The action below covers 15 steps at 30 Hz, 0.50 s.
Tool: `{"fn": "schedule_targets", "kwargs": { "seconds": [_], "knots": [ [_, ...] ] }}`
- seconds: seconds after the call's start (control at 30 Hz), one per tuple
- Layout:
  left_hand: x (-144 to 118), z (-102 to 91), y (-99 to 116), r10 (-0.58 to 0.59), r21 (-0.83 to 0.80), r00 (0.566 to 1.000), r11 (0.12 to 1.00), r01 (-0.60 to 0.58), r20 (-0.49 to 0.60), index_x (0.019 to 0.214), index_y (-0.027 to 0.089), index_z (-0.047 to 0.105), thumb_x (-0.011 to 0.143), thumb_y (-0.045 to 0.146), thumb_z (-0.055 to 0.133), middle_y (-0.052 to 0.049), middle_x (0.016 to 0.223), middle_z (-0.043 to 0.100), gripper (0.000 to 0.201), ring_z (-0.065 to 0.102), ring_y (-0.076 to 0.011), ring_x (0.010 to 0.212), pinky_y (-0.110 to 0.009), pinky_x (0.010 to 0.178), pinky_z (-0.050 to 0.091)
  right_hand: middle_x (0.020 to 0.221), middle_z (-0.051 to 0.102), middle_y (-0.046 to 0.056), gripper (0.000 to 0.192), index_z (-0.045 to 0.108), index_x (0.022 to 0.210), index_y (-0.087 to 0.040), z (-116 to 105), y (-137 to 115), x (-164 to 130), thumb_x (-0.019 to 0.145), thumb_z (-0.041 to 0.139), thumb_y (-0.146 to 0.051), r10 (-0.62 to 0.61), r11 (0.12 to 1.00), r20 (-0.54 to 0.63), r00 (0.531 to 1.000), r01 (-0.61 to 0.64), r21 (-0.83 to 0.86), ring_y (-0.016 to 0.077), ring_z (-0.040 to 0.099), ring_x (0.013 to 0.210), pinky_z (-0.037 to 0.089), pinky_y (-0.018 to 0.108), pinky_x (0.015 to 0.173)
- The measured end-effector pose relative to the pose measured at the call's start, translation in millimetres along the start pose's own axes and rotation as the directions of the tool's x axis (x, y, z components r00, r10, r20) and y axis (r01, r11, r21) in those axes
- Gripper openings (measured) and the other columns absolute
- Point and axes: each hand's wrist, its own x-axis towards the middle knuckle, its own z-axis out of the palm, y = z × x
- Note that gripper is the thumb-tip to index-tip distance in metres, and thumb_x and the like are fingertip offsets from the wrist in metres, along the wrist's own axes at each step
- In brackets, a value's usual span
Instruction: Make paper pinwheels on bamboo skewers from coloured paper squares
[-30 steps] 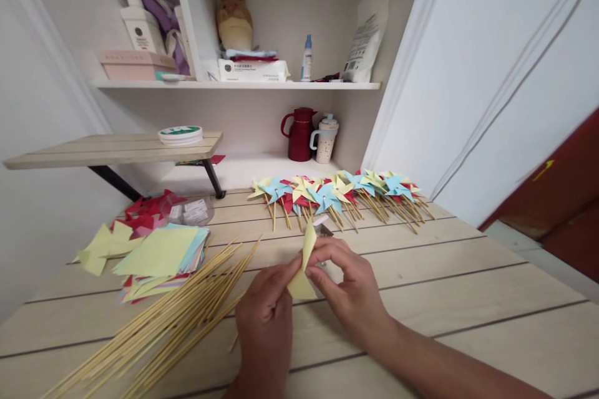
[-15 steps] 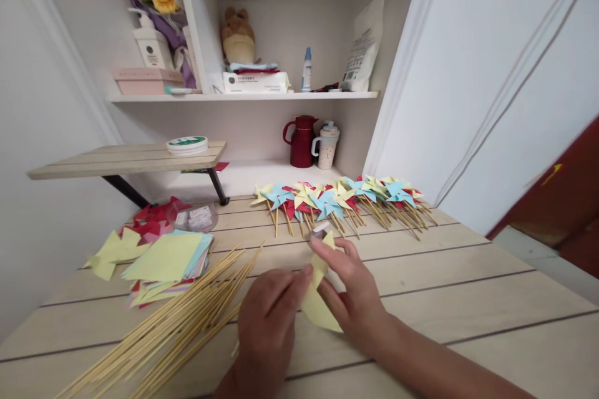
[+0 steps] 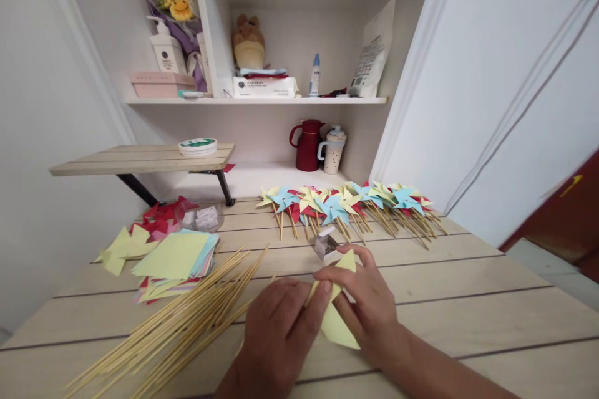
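Far left of the hands, near the table's [image 3: 491,324] left edge: loose yellow cutouts [image 3: 122,244] and red scraps [image 3: 161,212], a clear tub [image 3: 202,218] behind them. Closer in, a paper stack [image 3: 175,259], yellow sheet on top. Just left of the left hand: skewers [image 3: 187,318] fanned from the near-left corner, tips almost reaching the knuckles; little room to slide that way.

Left hand [image 3: 278,333] low over the table, fingers curled, thumb and forefinger pinched on the yellow paper [image 3: 334,321]. Paper folded to a pointed shape, held between both hands just above the wood, one tip up by the right fingertips, lower corner pointing to the near edge.

Right hand [image 3: 369,305] touching the left at the paper, fingers closed on its upper tip, forearm running off to the lower right.

Just beyond the right fingertips: a small box [image 3: 326,243], close but apart. Farther back, a row of pinwheels [image 3: 346,202], sticks pointing toward the hands, bare planks between.

Right of the right hand: open tabletop to the far edge, nothing lying there, then white wall and a drop to the floor. Above and behind: raised shelf [image 3: 140,159] to the left, red jug [image 3: 307,144] and mug [image 3: 333,149] in the alcove.
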Motion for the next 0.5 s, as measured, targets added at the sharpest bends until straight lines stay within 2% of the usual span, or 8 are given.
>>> {"fn": "schedule_targets", "kwargs": {
  "seconds": [0.17, 0.3, 0.37, 0.5],
  "knots": [
    [-3.5, 2.6, 0.2, -0.007, -0.060, 0.999, 0.998, 0.009, 0.037, 0.125, 0.011, 0.060, 0.093, 0.012, 0.050, -0.012, 0.096, 0.072, 0.034, 0.067, -0.0220, 0.094, -0.037, 0.083, 0.055, 0.074, 0.067, -0.003, 0.033, 0.055, 0.104, -0.024, -1.8, -0.6, 3.9, 0.081, 0.048, -0.001, -0.004, 1.000, -0.008, 1.000, 0.004, -0.008, 0.0143, 0.057, 0.060, 0.037, 0.047, 0.097],
    [-4.6, 10.1, 1.2, -0.159, -0.155, 0.987, 0.976, 0.155, -0.011, 0.128, 0.020, 0.057, 0.091, 0.009, 0.051, -0.006, 0.092, 0.072, 0.039, 0.068, -0.0163, 0.087, -0.028, 0.078, 0.055, 0.075, 0.069, -0.004, 0.028, 0.055, 0.099, -0.025, 1.3, 1.5, 4.8, 0.083, 0.048, -0.002, 0.052, 0.999, 0.019, 0.998, -0.052, 0.002, 0.0133, 0.058, 0.059, 0.038, 0.046, 0.096],
    [-5.7, 15.4, 2.3, -0.272, -0.163, 0.962, 0.950, 0.266, -0.012, 0.127, 0.021, 0.056, 0.092, 0.012, 0.051, -0.005, 0.092, 0.073, 0.037, 0.069, -0.0146, 0.082, -0.025, 0.072, 0.055, 0.075, 0.070, -0.004, 0.025, 0.057, 0.097, -0.025, 4.1, 3.8, 4.7, 0.086, 0.049, -0.005, 0.093, 0.996, 0.006, 0.996, -0.093, 0.010, 0.0132, 0.058, 0.059, 0.039, 0.045, 0.094],
    [-13.6, 25.8, 4.0, -0.486, -0.187, 0.874, 0.860, 0.474, -0.016, 0.113, 0.021, 0.057, 0.088, 0.023, 0.060, -0.004, 0.087, 0.073, 0.025, 0.069, -0.0154, 0.073, -0.025, 0.065, 0.056, 0.077, 0.073, -0.004, 0.021, 0.060, 0.096, -0.025, 8.1, 8.0, 3.4, 0.088, 0.053, -0.008, 0.119, 0.993, -0.029, 0.993, -0.118, 0.021, 0.0131, 0.061, 0.061, 0.040, 0.044, 0.092]
  ]
}}
